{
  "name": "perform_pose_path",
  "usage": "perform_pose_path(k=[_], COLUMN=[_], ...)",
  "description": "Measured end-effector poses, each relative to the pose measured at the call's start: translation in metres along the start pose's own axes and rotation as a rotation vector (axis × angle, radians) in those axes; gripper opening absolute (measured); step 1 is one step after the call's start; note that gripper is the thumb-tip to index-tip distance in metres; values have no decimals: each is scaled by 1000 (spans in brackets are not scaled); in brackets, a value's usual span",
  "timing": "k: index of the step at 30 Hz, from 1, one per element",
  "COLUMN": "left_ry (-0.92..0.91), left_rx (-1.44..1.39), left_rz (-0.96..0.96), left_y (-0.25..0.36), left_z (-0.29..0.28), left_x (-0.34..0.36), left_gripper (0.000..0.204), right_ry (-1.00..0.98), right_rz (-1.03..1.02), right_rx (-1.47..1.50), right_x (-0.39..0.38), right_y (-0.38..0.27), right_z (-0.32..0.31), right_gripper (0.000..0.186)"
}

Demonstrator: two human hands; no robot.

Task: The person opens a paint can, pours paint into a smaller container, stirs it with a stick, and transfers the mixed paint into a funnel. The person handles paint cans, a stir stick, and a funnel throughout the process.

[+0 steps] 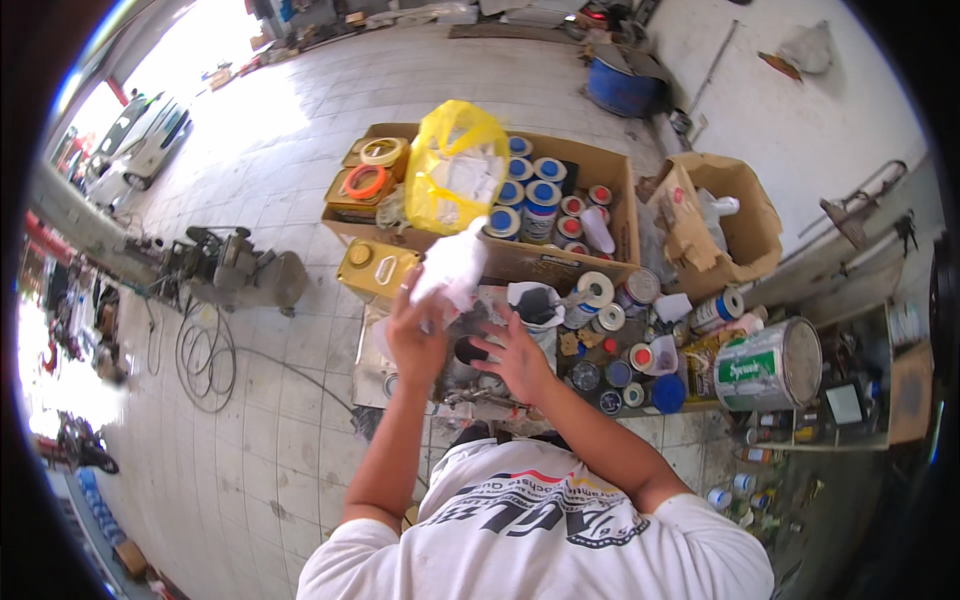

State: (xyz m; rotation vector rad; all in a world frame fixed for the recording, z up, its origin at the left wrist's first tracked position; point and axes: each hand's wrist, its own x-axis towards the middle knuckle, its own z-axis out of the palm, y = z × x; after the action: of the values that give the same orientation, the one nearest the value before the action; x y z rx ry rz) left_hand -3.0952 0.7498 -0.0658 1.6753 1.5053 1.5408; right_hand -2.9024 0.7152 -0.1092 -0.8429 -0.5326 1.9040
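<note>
My left hand (pixel 418 335) is raised above the near side of the cluttered bench, its fingers closed on a white crumpled bundle (pixel 455 262). Overexposure washes the bundle out, so I cannot tell whether it is cloth, paper or plastic. Just to the right, my right hand (pixel 515 358) is open over the bench, fingers spread and nothing in them. A dark round opening or lid (pixel 469 349) shows between the hands. Beyond the bundle, a yellow plastic bag (pixel 455 150) full of white scraps rests on a cardboard box (pixel 540 262).
Blue-capped cans (pixel 541 207) fill the box, with tape rolls (pixel 365 181) on its left. A gold can (pixel 378 268) stands beside it. Jars, lids and a large paint can (pixel 768 365) crowd the right. A compressor (pixel 240 270) and coiled hose (pixel 205 358) occupy the left floor.
</note>
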Motion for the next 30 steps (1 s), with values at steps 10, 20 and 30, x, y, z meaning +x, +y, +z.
perform_pose_path(k=[10, 20, 30], left_ry=[-1227, -1112, -993], left_rx=[417, 212, -285], left_rz=[427, 525, 386], left_y=[94, 143, 155], left_z=[35, 75, 71], left_x=[-30, -60, -68], left_gripper=[62, 44, 35], right_ry=[-147, -42, -156], right_rz=[94, -220, 22], right_rx=[116, -277, 64], right_x=[-19, -86, -112], right_y=[-54, -97, -105], right_z=[-50, -85, -156], right_gripper=[70, 53, 65])
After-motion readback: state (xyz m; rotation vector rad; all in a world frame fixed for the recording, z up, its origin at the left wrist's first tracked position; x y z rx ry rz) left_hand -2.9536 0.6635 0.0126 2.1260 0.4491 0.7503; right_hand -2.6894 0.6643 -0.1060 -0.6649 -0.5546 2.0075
